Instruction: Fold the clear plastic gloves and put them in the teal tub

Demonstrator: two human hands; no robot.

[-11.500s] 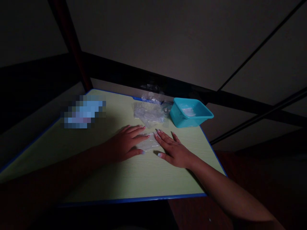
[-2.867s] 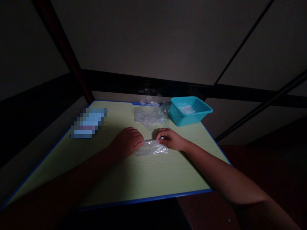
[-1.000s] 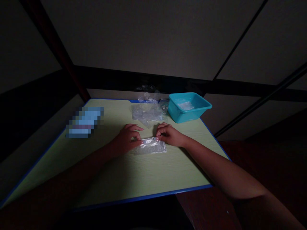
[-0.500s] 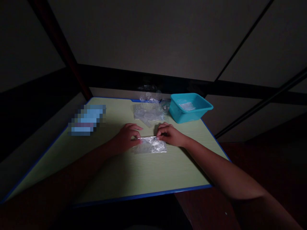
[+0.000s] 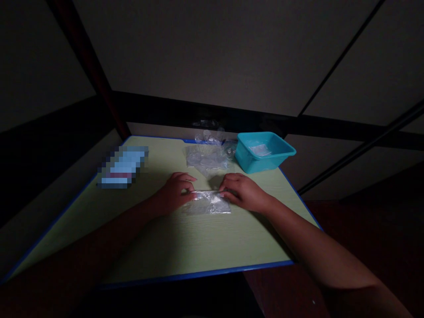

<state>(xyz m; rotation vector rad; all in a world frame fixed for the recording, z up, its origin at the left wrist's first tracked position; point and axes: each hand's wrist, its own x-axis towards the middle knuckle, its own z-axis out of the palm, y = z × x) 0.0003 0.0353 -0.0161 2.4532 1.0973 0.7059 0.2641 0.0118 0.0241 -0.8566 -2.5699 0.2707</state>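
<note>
A flat, folded piece of clear plastic film (image 5: 212, 205) lies on the table in front of me, creased and shiny. Thumb and fingers of my left hand (image 5: 175, 193) pinch the left end of its far edge. My right hand (image 5: 243, 191) grips the same edge near the right end, its fingers curled and partly hidden. Between the two hands the far edge runs straight, like a fold. Just beyond lies a loose pile of crumpled clear plastic (image 5: 208, 157), with rounded, finger-like lobes standing up at its back.
A turquoise plastic basin (image 5: 260, 163) stands at the table's back right, with a flat whitish packet (image 5: 261, 150) inside. A pixelated bluish object (image 5: 124, 168) lies at the left. The pale table (image 5: 198, 247) has a blue edge, and dark panels rise behind it.
My right hand has shifted slightly right and turned along the film's far edge, with its fingers more curled. The left hand keeps its hold. The whole view has moved a little.
</note>
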